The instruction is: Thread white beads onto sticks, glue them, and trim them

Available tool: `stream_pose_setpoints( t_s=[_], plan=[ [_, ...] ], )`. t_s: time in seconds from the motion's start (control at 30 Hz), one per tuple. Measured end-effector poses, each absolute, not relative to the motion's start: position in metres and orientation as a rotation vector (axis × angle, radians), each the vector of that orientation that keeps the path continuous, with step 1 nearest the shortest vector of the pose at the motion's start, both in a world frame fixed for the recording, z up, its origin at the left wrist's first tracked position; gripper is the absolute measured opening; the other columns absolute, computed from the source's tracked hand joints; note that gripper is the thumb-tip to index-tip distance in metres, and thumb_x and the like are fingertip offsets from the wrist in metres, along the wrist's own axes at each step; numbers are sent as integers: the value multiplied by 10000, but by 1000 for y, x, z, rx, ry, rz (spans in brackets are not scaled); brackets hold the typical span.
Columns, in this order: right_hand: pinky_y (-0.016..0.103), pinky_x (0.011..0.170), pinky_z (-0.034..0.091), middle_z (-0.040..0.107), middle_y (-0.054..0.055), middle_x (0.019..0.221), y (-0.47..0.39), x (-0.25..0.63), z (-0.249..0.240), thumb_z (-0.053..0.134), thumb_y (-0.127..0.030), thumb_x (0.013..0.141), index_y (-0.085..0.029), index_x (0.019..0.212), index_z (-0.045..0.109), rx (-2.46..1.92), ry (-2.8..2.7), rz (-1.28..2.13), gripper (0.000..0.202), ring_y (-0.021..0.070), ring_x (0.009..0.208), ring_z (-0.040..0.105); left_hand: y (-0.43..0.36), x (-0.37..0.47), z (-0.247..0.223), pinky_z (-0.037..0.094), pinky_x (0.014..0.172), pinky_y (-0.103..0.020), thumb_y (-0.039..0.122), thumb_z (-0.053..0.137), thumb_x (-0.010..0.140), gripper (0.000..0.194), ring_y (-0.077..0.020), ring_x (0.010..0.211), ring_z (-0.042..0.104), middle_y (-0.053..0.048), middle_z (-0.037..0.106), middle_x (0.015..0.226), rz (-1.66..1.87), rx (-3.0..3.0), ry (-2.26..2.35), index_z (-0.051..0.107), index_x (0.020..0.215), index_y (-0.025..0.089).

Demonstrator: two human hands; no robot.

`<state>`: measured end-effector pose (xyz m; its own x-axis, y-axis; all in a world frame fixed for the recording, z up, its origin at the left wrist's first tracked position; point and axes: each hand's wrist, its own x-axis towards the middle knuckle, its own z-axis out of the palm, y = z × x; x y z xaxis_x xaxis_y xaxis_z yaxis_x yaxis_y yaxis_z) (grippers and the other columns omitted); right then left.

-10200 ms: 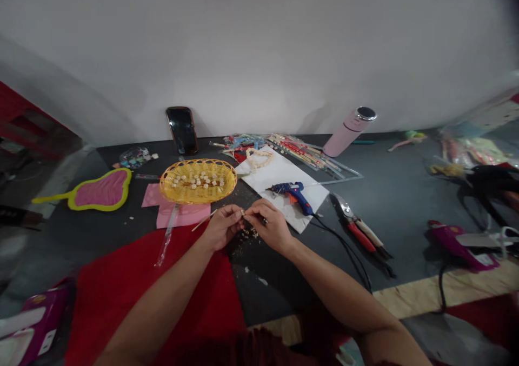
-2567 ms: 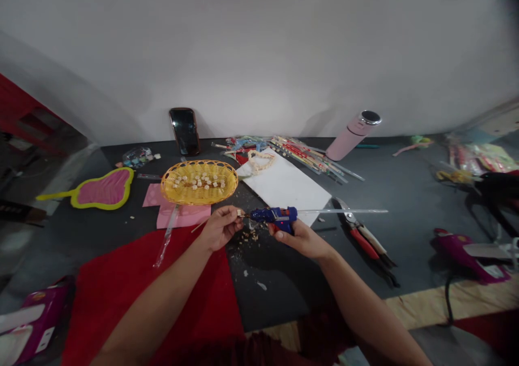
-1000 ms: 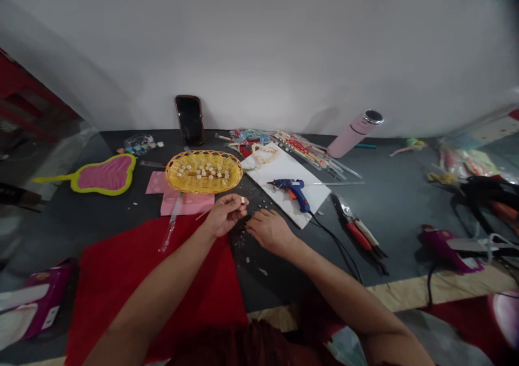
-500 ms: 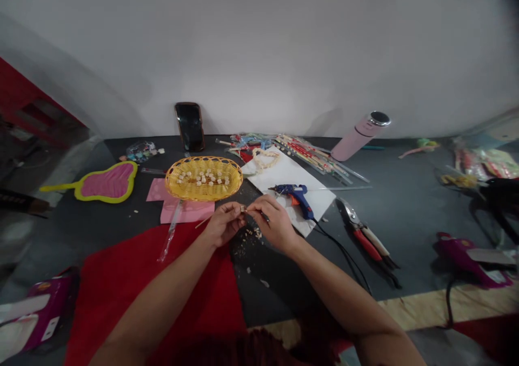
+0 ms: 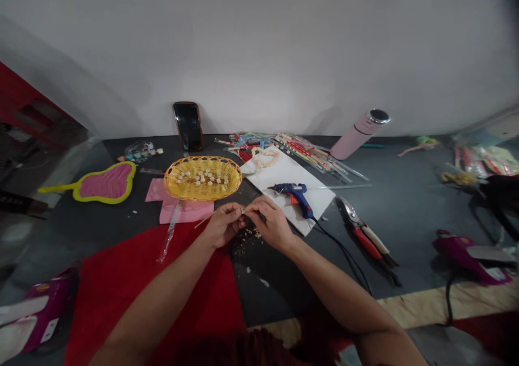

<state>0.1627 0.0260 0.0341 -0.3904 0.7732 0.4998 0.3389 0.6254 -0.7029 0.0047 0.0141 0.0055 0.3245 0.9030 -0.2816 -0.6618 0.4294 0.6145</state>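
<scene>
My left hand point(image 5: 224, 225) is closed on a small pale piece point(image 5: 243, 211), with a thin wooden stick point(image 5: 203, 222) sticking out on its left side. The fingertips of my right hand point(image 5: 270, 223) pinch at the same small piece from the right. Just behind the hands is a yellow woven basket point(image 5: 203, 194) with several small pale cubes inside. Light crumbs point(image 5: 253, 235) lie on the dark table below my fingers. A blue glue gun point(image 5: 299, 195) rests on white paper point(image 5: 263, 181) beyond my right hand.
Red-handled pliers point(image 5: 367, 236) lie right of the glue gun's cable. Straws point(image 5: 310, 152), a pink bottle point(image 5: 357, 136) and a phone point(image 5: 188, 126) are at the wall. Pink paper point(image 5: 192, 212), red cloth point(image 5: 162, 279) and a yellow-rimmed pink shape point(image 5: 106, 183) occupy the left.
Both hands keep nearly the same pose, with the fingertips shifted very slightly around the small piece. The whole view has moved a little.
</scene>
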Motion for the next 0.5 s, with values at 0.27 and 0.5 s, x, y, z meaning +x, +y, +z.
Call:
stream_pose_setpoints(
  t_s=[0.27, 0.5],
  plan=[
    [311, 727, 487, 603, 49, 799, 26, 165, 38, 491, -189, 887, -199, 844, 589, -892, -2007, 607, 107, 166, 804, 557, 14, 5, 5, 446, 552, -186, 225, 781, 629, 188, -69, 538, 533, 0, 596, 602, 1077, 429, 643, 634, 671, 115],
    [322, 758, 478, 602, 55, 832, 25, 165, 32, 484, -183, 886, -199, 861, 573, -918, -2066, 594, 94, 173, 836, 553, 14, 4, 3, 441, 545, -183, 236, 778, 633, 201, -71, 538, 533, 6, 578, 585, 1068, 452, 662, 618, 662, 116]
  ],
)
